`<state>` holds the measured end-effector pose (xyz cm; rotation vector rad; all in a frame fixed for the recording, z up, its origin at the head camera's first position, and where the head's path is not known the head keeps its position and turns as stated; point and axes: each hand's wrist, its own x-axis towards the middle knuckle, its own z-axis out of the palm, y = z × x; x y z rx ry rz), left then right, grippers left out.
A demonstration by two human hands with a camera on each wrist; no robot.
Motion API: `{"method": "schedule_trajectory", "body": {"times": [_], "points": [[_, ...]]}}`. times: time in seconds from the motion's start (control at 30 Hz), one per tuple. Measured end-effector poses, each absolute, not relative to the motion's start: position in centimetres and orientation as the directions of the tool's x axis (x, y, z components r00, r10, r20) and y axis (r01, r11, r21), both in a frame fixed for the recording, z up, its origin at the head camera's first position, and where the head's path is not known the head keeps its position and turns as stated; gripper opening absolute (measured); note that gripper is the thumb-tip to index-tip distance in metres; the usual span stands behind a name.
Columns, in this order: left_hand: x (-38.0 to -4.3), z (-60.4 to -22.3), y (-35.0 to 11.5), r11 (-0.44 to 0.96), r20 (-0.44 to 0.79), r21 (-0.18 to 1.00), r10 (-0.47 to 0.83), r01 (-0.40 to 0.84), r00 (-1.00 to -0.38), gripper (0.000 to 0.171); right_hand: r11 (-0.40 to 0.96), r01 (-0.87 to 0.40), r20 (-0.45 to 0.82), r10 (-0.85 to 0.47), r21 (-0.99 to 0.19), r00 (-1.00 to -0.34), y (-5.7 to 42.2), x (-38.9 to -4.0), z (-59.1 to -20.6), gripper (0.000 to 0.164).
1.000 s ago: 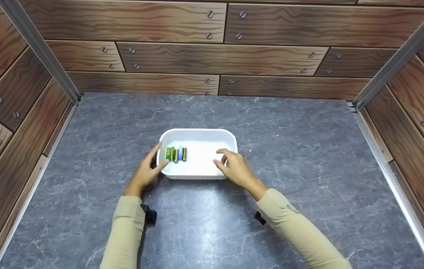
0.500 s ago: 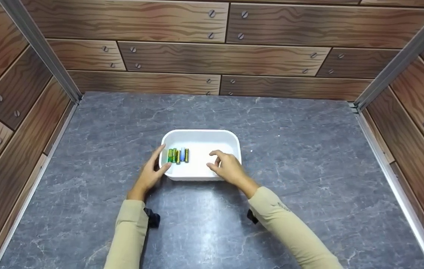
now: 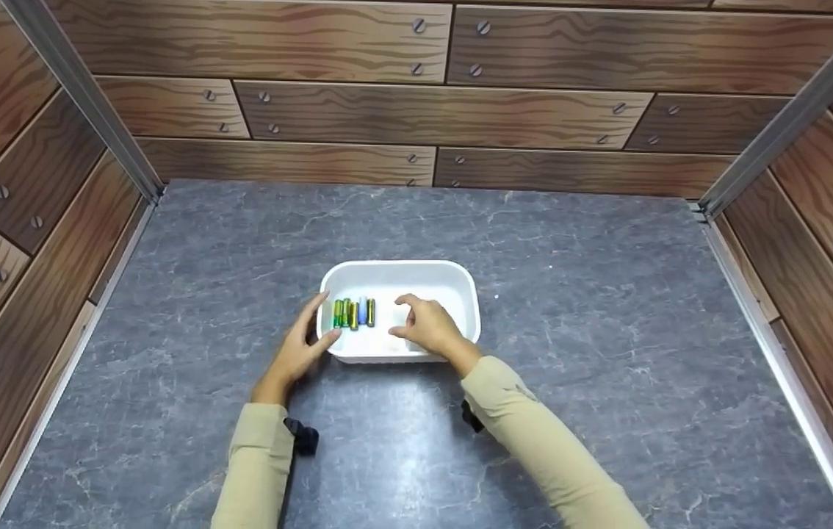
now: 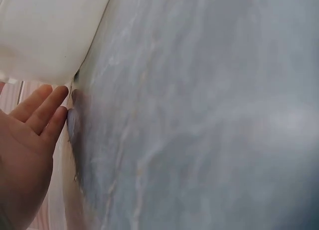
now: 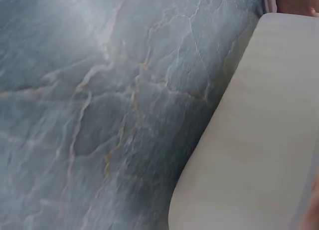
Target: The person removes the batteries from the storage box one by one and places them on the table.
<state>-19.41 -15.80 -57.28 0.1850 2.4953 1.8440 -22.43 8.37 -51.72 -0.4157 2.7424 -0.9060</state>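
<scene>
A white rectangular tray (image 3: 380, 360) with rounded corners sits on the grey marbled surface. In its left part several batteries lie side by side: green-and-gold ones (image 3: 338, 314), a pale blue one (image 3: 363, 311) and a dark-and-gold one (image 3: 371, 312). My left hand (image 3: 295, 358) is at the tray's left end, thumb and index finger at the rim. In the left wrist view, extended fingers of my left hand (image 4: 30, 150) lie by the tray's wall (image 4: 50, 35). Over the tray's right half hovers my right hand (image 3: 433, 327), thumb and index finger apart, nothing visible between them.
Wood-patterned panels (image 3: 358, 114) with printed screws enclose the back and sides, joined by grey metal corner posts (image 3: 776, 139). The marbled tabletop (image 3: 607, 353) extends around the tray. A black wrist camera (image 3: 305, 438) shows beside the left sleeve.
My right hand has moved left over the tray, closer to the batteries. The tray and my left hand appear slightly lower and further right in view. The batteries keep their row.
</scene>
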Motion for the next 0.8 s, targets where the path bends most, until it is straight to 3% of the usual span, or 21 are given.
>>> {"method": "schedule_trajectory", "body": {"times": [0.4,0.8], "points": [[-20.4,-56.8,-16.1,0.192,-0.044,0.981,0.173,-0.010,-0.984,0.070,0.778,-0.150,-0.206,-0.339,-0.611,-0.918,6.1,-23.0,-52.6,0.063],[-20.0,-56.9,-16.1,0.209,-0.044,0.978,0.205,0.000,-0.978,0.071,0.796,-0.165,-0.220,-0.350,-0.582,-0.911,5.3,-23.3,-52.9,0.065]]}}
